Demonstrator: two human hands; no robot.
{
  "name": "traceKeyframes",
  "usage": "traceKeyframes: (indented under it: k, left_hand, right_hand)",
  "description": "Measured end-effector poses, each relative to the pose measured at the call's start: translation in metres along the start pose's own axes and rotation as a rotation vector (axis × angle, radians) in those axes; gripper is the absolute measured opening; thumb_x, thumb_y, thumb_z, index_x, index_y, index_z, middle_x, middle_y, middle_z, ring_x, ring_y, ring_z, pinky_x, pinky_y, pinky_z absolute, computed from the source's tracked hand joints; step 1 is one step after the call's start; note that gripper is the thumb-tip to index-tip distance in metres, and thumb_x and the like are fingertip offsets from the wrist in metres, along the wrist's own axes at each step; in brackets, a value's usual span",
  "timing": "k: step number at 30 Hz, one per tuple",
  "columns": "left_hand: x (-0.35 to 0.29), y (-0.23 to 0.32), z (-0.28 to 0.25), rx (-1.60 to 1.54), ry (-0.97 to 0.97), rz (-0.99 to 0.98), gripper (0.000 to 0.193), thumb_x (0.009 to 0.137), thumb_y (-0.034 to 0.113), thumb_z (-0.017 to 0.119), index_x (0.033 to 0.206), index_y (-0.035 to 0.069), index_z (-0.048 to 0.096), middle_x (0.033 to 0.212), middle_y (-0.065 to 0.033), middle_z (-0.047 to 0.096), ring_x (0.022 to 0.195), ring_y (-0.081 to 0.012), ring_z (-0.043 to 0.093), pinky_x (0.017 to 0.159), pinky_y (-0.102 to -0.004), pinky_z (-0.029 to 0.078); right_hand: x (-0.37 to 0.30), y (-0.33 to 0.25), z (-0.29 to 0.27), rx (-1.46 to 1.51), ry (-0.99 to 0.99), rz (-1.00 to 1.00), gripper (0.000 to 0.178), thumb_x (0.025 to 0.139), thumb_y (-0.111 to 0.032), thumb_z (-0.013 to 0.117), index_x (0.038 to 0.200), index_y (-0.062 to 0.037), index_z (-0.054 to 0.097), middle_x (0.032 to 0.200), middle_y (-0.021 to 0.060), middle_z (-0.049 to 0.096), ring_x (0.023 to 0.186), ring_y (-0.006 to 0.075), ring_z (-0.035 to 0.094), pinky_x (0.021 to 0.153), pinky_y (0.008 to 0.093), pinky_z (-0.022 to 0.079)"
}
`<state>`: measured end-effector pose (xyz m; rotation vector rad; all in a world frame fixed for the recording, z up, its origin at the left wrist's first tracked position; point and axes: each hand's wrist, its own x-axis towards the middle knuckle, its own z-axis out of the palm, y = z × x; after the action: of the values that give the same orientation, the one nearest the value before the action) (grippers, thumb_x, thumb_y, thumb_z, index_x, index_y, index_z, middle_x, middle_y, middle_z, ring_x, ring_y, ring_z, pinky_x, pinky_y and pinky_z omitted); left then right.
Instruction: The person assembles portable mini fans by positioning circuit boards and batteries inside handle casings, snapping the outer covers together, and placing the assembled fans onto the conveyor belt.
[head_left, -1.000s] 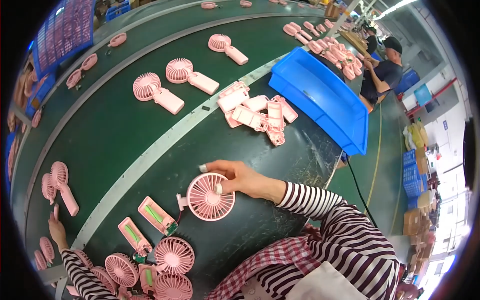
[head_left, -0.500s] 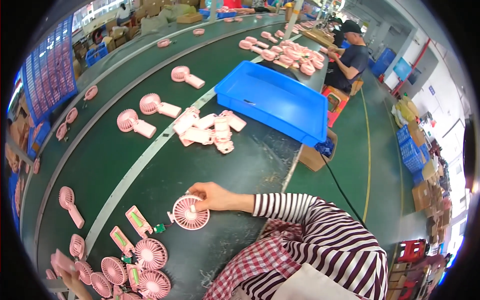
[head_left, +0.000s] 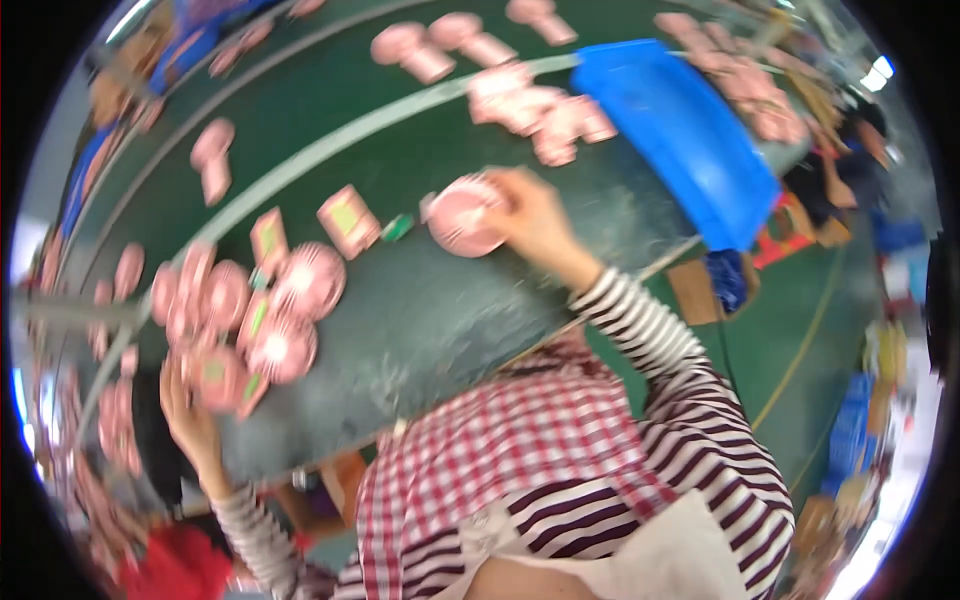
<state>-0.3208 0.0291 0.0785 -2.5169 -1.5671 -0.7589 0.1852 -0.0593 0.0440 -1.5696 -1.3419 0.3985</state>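
My right hand [head_left: 538, 222] is closed on the rim of a round pink fan head [head_left: 466, 216], held over the dark green table. A small green circuit board [head_left: 397, 228] lies just left of it, beside an open pink handle half [head_left: 349, 221] with a green-yellow part inside. At lower left, my left hand [head_left: 192, 418] is against the near edge of a cluster of pink fan heads [head_left: 281, 348] and handle parts. Its fingers are smeared by motion, and whether they grip a part is unclear. Another open handle [head_left: 268, 240] lies behind the cluster.
A blue tray [head_left: 672, 140] stands at the right of the table, beside a pile of pink handle parts [head_left: 530, 105]. Assembled pink fans [head_left: 412, 50] lie beyond the pale strip. A cardboard box [head_left: 697, 291] sits beyond the table's right edge. A person [head_left: 850, 165] is at far right.
The view has swung left and down, so the table appears turned and my apron shows more. My left hand has come further into view beside the cluster. My right hand still holds the fan head.
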Motion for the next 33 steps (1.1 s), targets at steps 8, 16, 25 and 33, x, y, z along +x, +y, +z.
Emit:
traceKeyframes:
  k: [8,16,25,33]
  left_hand:
    - [0.032,0.159,0.041,-0.565,-0.128,0.021,0.036,0.075,-0.002,0.053,0.11,0.0,0.057,0.109,-0.0131,0.059,0.102,-0.0252,0.055,0.09,-0.0309,0.039]
    - [0.12,0.212,0.134,-0.262,-0.186,0.436,0.042,0.077,-0.003,0.049,0.118,0.007,0.051,0.121,-0.0118,0.051,0.116,-0.0303,0.045,0.096,-0.038,0.037]
    - [0.154,0.216,0.149,-0.005,-0.628,0.693,0.027,0.072,0.016,0.061,0.096,0.004,0.063,0.094,-0.0117,0.058,0.095,-0.0276,0.054,0.083,-0.041,0.041]
    - [0.12,0.238,0.139,-0.528,-0.841,0.057,0.02,0.069,0.016,0.058,0.071,-0.003,0.06,0.071,-0.0196,0.063,0.067,-0.0318,0.063,0.063,-0.0394,0.048]
  right_hand:
    - [-0.013,-0.02,-0.006,-0.447,-0.139,-0.426,0.053,0.065,-0.008,0.069,0.115,-0.0006,0.05,0.103,0.0138,0.053,0.09,0.0309,0.055,0.076,0.0358,0.045]
    - [-0.011,0.003,-0.011,-0.131,-0.222,-0.14,0.062,0.069,-0.003,0.065,0.126,-0.0004,0.042,0.113,0.0116,0.051,0.098,0.021,0.054,0.085,0.0284,0.042]
    - [0.024,0.013,-0.021,0.556,0.004,0.135,0.069,0.073,-0.002,0.068,0.133,0.0034,0.033,0.13,0.0105,0.043,0.114,0.0183,0.047,0.095,0.0307,0.039]
    - [0.049,0.009,-0.02,0.866,0.074,0.118,0.05,0.078,-0.008,0.065,0.121,0.0062,0.044,0.107,0.0087,0.058,0.096,0.0134,0.056,0.083,0.0254,0.046]
